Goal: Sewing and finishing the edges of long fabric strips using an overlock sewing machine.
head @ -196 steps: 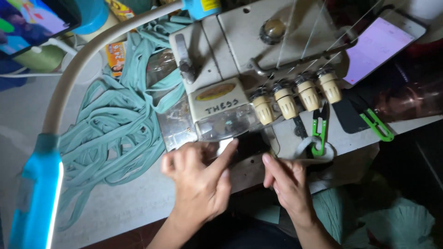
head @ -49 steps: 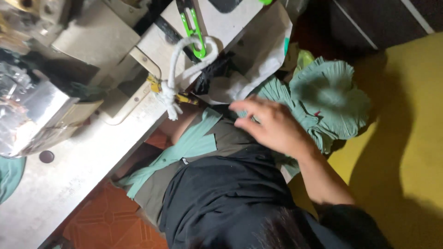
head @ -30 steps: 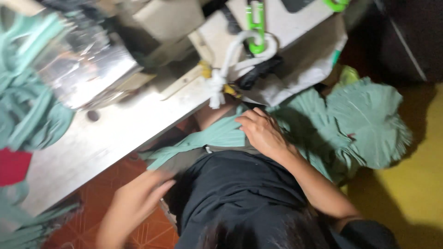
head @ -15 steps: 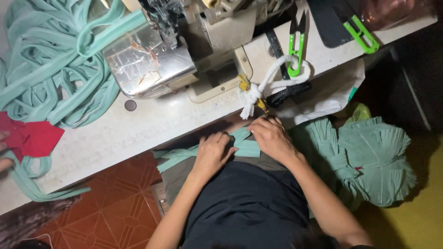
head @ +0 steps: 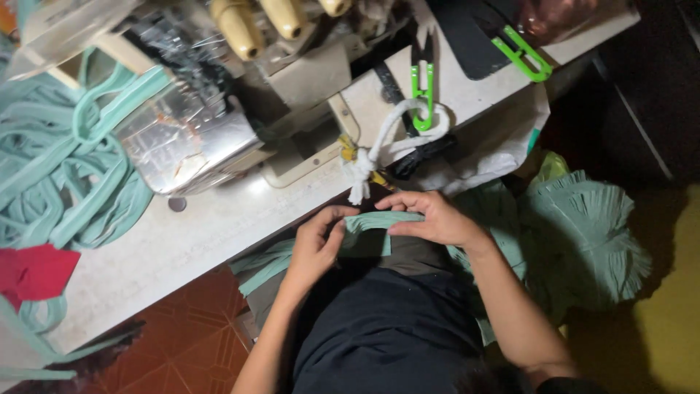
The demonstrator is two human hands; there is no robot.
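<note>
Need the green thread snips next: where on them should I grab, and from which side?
Take the green thread snips by their green handle loop, coming from the near table edge. The dark blades point away toward the sewing machine, and the loop lies nearest, beside the white cord. Both hands hold the green fabric strip.

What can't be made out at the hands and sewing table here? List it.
Head view, the only one:
- Green fabric strip: its middle is hidden under the right hand, its near end under the left hand.
- Sewing machine: its upper part is cut off by the top edge.
- Pile of green strips: runs off the left edge.
- Green bundle: too dark to count pieces.
</note>
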